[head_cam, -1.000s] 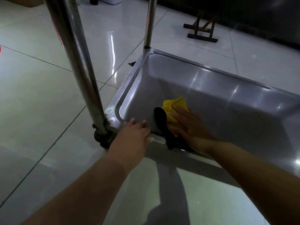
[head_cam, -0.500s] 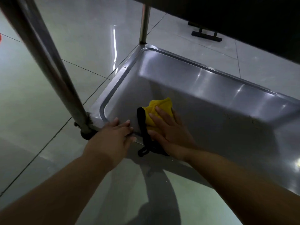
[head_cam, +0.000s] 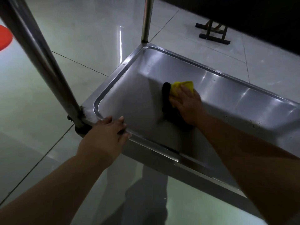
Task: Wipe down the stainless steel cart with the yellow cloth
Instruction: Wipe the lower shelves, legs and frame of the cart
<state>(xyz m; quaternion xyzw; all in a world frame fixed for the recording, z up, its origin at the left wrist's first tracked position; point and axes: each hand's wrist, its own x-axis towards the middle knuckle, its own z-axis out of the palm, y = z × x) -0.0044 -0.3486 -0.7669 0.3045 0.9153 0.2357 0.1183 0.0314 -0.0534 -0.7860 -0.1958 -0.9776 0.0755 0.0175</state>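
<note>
Two bare forearms reach forward from the bottom edge, and we begin with the nearer one. Our left hand [head_cam: 107, 135] rests on the near rim of the stainless steel cart [head_cam: 162, 148], close to its near-left corner; the fingers [head_cam: 121, 121] lie almost straight and side by side over the rim, their tips just inside the tray. We cannot tell whether the thumb hooks under the edge, since the hand covers it. Just beside this hand stands the near post [head_cam: 40, 59], tilted in our wide view and cut off at the top.

Farther in, our right hand [head_cam: 188, 104] presses flat on the yellow cloth [head_cam: 181, 87] in the middle of the tray floor. Its fingers are straight and slightly spread, pointing away from us toward the far wall. Most of the cloth is hidden under the palm; only a crumpled yellow part shows past the fingertips. A black strip [head_cam: 166, 98] lies along the hand's left side, its long axis running near to far; whether it belongs to the cloth is hard to make out.

Beyond rises the far post [head_cam: 146, 20], then the tiled floor [head_cam: 81, 30], a red shape [head_cam: 4, 38] cut off at left, and a dark stand [head_cam: 212, 32].
</note>
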